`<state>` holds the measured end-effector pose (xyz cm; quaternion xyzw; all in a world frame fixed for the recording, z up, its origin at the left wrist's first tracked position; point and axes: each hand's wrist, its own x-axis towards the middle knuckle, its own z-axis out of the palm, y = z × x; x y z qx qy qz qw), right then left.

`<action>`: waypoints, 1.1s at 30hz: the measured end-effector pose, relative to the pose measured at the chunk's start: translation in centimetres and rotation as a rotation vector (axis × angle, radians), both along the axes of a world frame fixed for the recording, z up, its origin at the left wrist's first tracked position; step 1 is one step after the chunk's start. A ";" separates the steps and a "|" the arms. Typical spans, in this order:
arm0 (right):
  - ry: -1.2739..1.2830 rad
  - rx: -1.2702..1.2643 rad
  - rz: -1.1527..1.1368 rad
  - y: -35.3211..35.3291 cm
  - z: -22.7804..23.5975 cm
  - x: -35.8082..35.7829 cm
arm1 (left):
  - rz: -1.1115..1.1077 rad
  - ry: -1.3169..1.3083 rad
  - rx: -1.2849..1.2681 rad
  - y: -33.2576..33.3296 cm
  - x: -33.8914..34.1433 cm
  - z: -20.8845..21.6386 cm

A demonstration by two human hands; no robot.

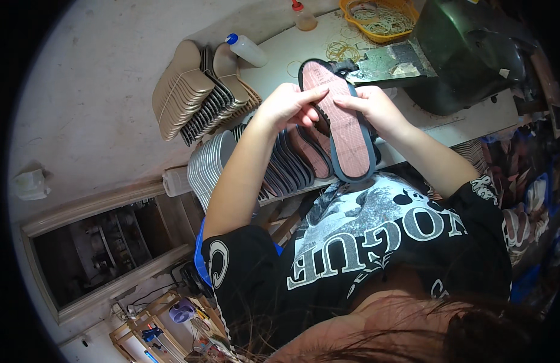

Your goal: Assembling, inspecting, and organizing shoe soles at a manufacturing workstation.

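Note:
I hold a dark shoe sole [343, 124] with a pinkish-red insole face, above the white worktable [474, 124]. My left hand [287, 104] grips its left edge near the toe end, thumb and fingers pinching the rim. My right hand [375, 107] grips the right edge at about the same height. Below the held sole, a row of similar dark soles [295, 160] with reddish faces leans on the table. Whether a second sole lies under the held one is hidden.
Beige insoles [180, 88] and grey soles [208, 166] stand stacked at the left. A white squeeze bottle [247, 49], a small orange-capped bottle [303, 17], loose rubber bands [339, 51], an orange basket of bands [380, 19] and a dark green machine [467, 54] lie beyond.

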<state>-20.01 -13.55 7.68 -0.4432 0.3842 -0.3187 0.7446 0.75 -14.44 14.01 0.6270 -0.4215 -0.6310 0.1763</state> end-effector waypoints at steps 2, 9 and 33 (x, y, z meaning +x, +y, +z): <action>-0.027 -0.011 -0.054 0.2 0.2 0.6 | 0.042 -0.004 -0.038 -0.4 0.5 -1.2; -0.123 0.285 0.263 5.6 1.1 -1.9 | 0.144 -0.102 -0.201 -0.9 -0.1 -1.5; -0.333 0.295 -0.199 1.6 2.6 3.4 | -0.947 -0.180 -0.812 -13.3 0.7 -0.3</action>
